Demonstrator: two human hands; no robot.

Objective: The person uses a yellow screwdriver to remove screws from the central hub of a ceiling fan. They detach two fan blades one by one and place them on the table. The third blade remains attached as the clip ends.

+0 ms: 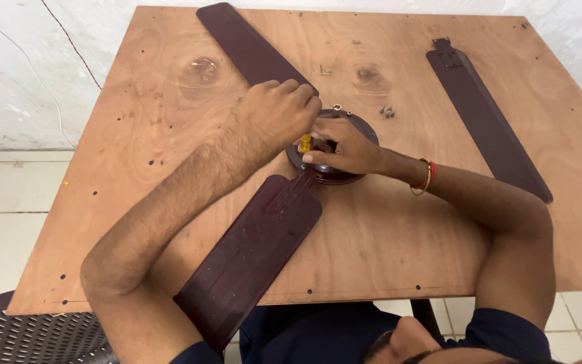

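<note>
Nearest blade: dark maroon fan blade (247, 253) runs from the bottom centre of the frame up to the hub, its lower end overhanging the table edge.
Hub: round dark fan motor hub (362, 131) sits at the centre of the frame on the plywood table (399, 249), mostly covered by both hands.
Blades, count: three in all; the second blade (250, 44) reaches from the hub toward the upper left, partly hidden under the left hand; the third blade (486, 114) lies loose at the upper right, well apart from the hub.
Screws: small cluster of loose screws (388, 112) lies just beside the hub, upper right of it; the number is too small to tell.
Left hand: left hand (277, 114) comes in from the lower left, forearm crossing the table, fingers curled into a fist around a yellow-handled screwdriver (305, 143) held upright over the hub.
Right hand: right hand (345, 148) comes in from the right, elbow bent, fingers narrow and pinched at the hub just beside the screwdriver; what they grip is hidden.
Wrist: red and gold bangle (427, 176).
Surroundings: dark perforated chair (21, 340) at the lower left; tiled floor (8, 195) and white wall (35, 61) on the left.
</note>
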